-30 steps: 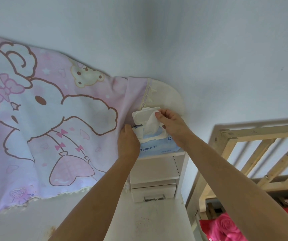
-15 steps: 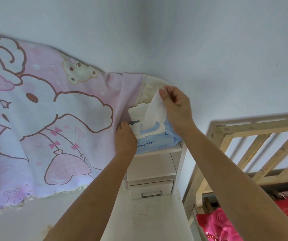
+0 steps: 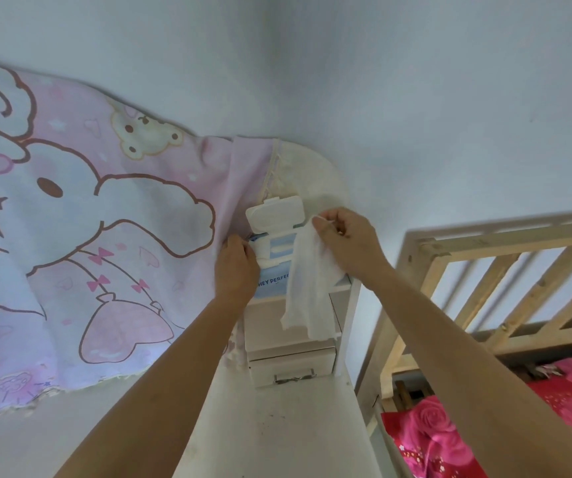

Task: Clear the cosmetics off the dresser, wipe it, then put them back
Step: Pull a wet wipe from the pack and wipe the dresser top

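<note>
A blue pack of wet wipes (image 3: 272,276) with its white flip lid (image 3: 275,215) standing open sits on the top shelf of the white dresser (image 3: 345,305). My left hand (image 3: 236,267) grips the pack's left end. My right hand (image 3: 345,236) pinches the top corner of a white wet wipe (image 3: 308,288), which hangs free in front of the pack and the shelf below. No cosmetics are in view on the white dresser top (image 3: 277,426).
A pink cartoon-print cloth (image 3: 88,236) hangs over the dresser's back at left. A small drawer (image 3: 291,369) sits under the shelves. A wooden bed frame (image 3: 484,270) with a pink floral blanket (image 3: 450,436) stands at right.
My right hand has pulled the wipe fully out of the pack and moved right and down; the wipe now hangs loose. My left hand has stayed on the pack.
</note>
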`<state>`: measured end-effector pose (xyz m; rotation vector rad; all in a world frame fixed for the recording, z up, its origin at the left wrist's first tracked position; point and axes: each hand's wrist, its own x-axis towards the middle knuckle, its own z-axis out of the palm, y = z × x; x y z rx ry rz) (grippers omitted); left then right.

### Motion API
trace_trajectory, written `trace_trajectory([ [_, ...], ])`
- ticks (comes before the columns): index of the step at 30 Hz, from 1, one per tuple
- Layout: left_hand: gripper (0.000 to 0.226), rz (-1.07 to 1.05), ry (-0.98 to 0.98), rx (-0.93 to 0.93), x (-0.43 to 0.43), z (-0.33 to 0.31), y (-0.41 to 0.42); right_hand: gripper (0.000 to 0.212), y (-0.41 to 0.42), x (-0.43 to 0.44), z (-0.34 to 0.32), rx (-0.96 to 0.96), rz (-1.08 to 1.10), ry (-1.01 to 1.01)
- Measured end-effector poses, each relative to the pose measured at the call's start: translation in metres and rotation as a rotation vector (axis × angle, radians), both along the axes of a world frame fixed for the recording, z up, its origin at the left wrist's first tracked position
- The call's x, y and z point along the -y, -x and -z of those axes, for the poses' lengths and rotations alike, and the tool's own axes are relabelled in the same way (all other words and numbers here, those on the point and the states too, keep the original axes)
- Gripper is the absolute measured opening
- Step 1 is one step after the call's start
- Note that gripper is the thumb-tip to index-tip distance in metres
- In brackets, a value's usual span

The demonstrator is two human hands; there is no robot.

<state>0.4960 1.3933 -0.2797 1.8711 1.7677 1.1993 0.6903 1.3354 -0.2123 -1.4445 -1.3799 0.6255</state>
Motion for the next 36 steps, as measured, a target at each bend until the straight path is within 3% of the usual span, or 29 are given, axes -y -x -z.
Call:
trace_trajectory([
  [3,0.013,0.066,-0.089,0.069,0.014,-0.008,0.016,0.013,-0.001,0.015,0.021,-0.131,-0.031,0.09],
  [5,0.025,0.019,-0.184,0.146,0.037,-0.007,0.023,0.012,0.001,0.024,0.03,-0.116,-0.073,0.155],
  [8,0.026,0.076,-0.251,0.234,0.083,0.005,0.02,0.014,0.004,0.035,0.044,-0.121,-0.108,0.235],
  [10,0.028,0.185,-0.128,0.299,0.103,0.019,0.014,0.017,0.004,0.04,0.051,-0.176,-0.113,0.278],
  [14,0.046,0.419,0.331,0.343,0.117,0.04,0.004,0.022,0.006,0.043,0.063,-0.27,-0.123,0.321],
  [16,0.042,0.502,0.49,0.359,0.119,0.045,0.001,0.023,0.005,0.043,0.067,-0.287,-0.141,0.342],
  [19,0.016,0.502,0.572,0.479,0.12,0.047,0.002,0.019,-0.003,0.044,0.072,-0.278,-0.123,0.364],
  [24,0.025,0.456,0.602,0.515,0.121,0.046,0.011,0.015,-0.025,0.045,0.104,-0.112,0.02,0.427],
  [27,0.027,0.426,0.591,0.535,0.121,0.044,0.012,0.029,-0.024,0.048,0.133,-0.259,0.024,0.523],
  [30,0.025,0.367,0.597,0.633,0.12,0.045,0.012,0.059,-0.007,0.059,0.161,-0.591,0.005,0.727],
  [32,0.026,0.345,0.631,0.65,0.121,0.051,0.012,0.072,0.007,0.072,0.184,-0.753,-0.057,0.849],
  [36,0.024,0.3,0.707,0.66,0.124,0.071,0.013,0.097,0.028,0.099,0.226,-0.978,-0.248,0.899],
])
